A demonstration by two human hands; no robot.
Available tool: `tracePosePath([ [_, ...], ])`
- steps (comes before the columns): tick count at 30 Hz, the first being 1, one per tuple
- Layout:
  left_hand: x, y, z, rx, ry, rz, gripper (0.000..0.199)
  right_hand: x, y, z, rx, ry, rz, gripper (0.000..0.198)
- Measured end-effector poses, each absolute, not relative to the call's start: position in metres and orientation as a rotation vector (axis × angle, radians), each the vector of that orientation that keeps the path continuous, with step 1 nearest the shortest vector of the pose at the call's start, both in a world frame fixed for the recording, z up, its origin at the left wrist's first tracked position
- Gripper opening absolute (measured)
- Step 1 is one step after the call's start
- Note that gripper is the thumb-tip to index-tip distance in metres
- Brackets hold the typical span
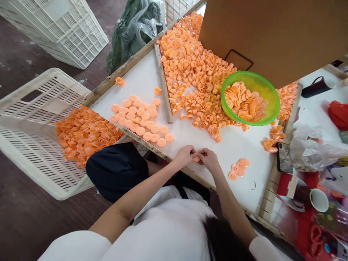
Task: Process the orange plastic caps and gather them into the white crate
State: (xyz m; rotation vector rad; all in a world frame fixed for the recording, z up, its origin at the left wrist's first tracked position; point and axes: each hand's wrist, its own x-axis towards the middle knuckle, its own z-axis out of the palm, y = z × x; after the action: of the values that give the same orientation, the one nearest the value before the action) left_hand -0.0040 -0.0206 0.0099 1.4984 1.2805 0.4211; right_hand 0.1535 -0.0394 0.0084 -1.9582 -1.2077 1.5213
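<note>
Near the table's front edge, my left hand (185,156) and my right hand (208,159) meet, fingers pinched around a small orange plastic piece (196,158). Fingers cover much of it, so its exact shape is unclear. Left of my hands, a group of round orange discs (141,116) lies on the white tabletop (214,156). A smaller cluster of flat orange discs (239,169) rests to the right. Beyond, small orange plastic cups (195,72) form a large heap. On that heap sits a green bowl (274,108) holding flat orange discs.
A white crate (35,108) of orange pieces stands at my left, another white crate (78,40) behind it. A cardboard box (266,32) rises at the back. Wooden strips (163,85) divide the table. A phone (284,158) and a mug (318,200) are on the right.
</note>
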Motion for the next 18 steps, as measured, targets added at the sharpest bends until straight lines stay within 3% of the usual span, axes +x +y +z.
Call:
tracePosePath([
  [7,-0.011,-0.023,0.017,1.654,1.281,0.394,0.015,0.156,-0.046,0.016,-1.925,-1.319,1.408,0.021],
  [14,-0.081,-0.015,0.048,2.072,1.932,0.386,0.03,0.26,-0.084,0.036,-2.388,-1.445,0.678,0.026],
  [18,-0.051,-0.002,0.052,2.17,1.719,0.607,0.026,0.283,-0.095,0.022,-2.622,-1.49,0.536,0.028],
])
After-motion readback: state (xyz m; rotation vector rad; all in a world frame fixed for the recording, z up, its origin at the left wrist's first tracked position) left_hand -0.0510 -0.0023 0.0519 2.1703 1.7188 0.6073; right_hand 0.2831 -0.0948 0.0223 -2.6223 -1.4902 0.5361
